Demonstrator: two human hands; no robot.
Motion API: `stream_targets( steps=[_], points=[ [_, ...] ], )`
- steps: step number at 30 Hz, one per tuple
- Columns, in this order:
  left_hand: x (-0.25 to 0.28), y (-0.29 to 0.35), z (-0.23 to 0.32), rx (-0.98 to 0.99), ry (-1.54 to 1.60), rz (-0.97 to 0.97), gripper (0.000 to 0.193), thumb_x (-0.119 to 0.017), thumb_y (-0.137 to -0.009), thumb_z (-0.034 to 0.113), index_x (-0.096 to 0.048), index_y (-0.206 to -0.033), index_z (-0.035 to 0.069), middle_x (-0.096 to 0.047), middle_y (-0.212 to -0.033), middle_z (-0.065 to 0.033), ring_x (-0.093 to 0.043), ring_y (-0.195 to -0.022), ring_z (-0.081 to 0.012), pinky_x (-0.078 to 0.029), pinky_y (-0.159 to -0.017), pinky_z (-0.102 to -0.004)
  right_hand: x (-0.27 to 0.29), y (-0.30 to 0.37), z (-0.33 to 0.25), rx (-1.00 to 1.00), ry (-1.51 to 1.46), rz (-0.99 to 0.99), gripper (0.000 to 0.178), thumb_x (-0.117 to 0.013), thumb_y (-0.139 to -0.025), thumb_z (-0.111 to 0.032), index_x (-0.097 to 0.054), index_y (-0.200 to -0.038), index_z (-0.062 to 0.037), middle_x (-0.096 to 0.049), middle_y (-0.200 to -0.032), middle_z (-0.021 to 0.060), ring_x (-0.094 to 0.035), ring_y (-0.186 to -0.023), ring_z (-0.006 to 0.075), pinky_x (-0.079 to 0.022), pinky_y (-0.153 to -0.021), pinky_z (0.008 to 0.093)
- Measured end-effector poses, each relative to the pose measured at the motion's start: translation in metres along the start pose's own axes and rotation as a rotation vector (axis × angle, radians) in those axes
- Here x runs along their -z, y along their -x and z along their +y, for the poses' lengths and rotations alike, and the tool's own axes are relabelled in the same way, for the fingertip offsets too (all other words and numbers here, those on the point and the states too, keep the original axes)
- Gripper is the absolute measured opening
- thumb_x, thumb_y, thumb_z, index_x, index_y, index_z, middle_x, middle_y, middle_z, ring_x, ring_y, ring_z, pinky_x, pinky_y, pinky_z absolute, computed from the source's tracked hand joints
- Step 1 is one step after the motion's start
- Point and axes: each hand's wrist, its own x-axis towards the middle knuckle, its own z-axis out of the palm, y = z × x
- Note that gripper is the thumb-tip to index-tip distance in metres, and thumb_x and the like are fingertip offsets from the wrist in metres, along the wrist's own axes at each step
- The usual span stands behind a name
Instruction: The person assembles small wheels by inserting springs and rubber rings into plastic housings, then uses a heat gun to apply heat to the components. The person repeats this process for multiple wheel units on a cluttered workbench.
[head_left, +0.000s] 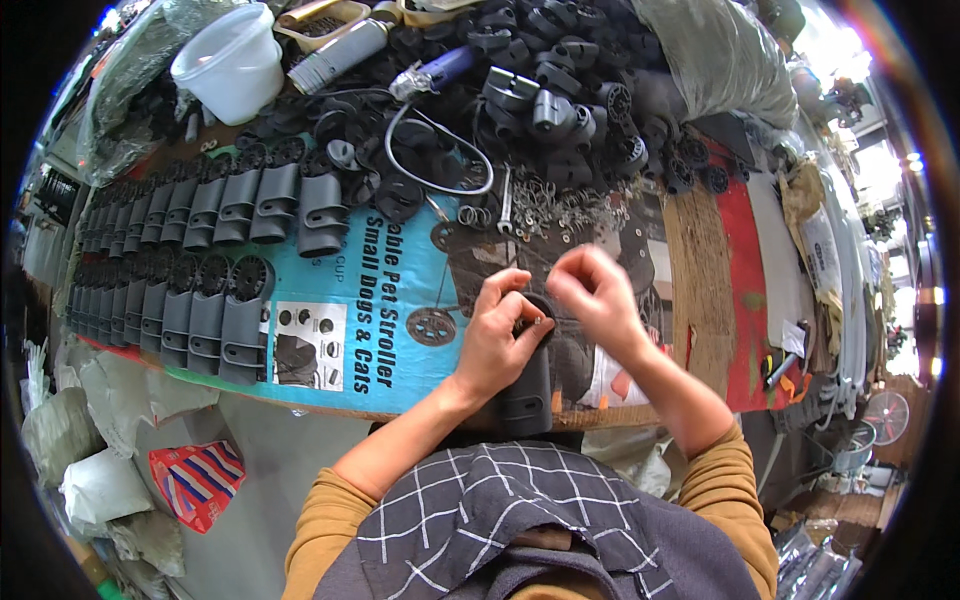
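Left grip (pixel 495 340) pinches a small metal piece (pixel 538 321) by a dark plastic part (pixel 527 397), right grip (pixel 594 292) curled, hold unclear

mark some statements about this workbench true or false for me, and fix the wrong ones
1. The left hand and the right hand wear gloves. False: both hands are bare.
2. A grey plastic part is close to the left hand, at the near edge of the bench. True.
3. The wrench lies beyond the hands. True.
4. The other grey parts on the left form one single row. False: the other grey parts form two rows.
5. The striped bag lies on the bench. False: the striped bag is down beside the bench, at lower left.
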Motion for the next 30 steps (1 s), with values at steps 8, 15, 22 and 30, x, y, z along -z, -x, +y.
stream_targets(
  steps=[8,15,22,30],
  points=[
    [0.002,0.001,0.0,0.078,0.076,-0.058,0.023,-0.081,-0.076,0.016,-0.062,-0.076,0.004,-0.052,-0.124,-0.0169,-0.05,-0.118,-0.0313,-0.04,-0.098,-0.0378,-0.04,-0.258,-0.074,1.064,1.029,0.139,0.016,-0.061,-0.08,-0.01,-0.063,-0.095,-0.0052,-0.064,-0.096,0.0125,-0.061,-0.099,0.0323,-0.05,-0.086,0.0412],
    [0.007,0.001,0.004,0.09,0.047,-0.098,0.018,-0.079,-0.078,0.016,-0.065,-0.079,0.005,-0.052,-0.129,-0.0149,-0.048,-0.12,-0.031,-0.038,-0.099,-0.0398,-0.073,-0.351,-0.083,0.943,1.374,-0.423,0.046,-0.067,-0.074,-0.003,-0.061,-0.119,-0.0117,-0.067,-0.106,0.0122,-0.063,-0.105,0.0308,-0.052,-0.089,0.0405],
    [0.008,-0.002,0.003,0.034,-0.001,-0.094,0.021,-0.078,-0.078,0.018,-0.062,-0.077,0.005,-0.053,-0.126,-0.0147,-0.049,-0.117,-0.0353,-0.042,-0.096,-0.0431,-0.031,-0.335,-0.134,1.239,0.73,0.17,0.039,-0.076,-0.066,-0.014,-0.06,-0.099,0.0006,-0.06,-0.098,0.018,-0.059,-0.095,0.0371,-0.049,-0.085,0.0435],
    [0.004,-0.001,-0.001,-0.01,0.008,-0.043,0.022,-0.08,-0.074,0.016,-0.062,-0.076,0.003,-0.054,-0.123,-0.0164,-0.049,-0.116,-0.0351,-0.04,-0.097,-0.0434,0.093,-0.216,-0.199,0.936,-0.217,0.362,0.033,-0.079,-0.074,-0.017,-0.059,-0.097,-0.0046,-0.065,-0.088,0.0059,-0.063,-0.079,0.0184,-0.051,-0.075,0.0344]
  ],
)
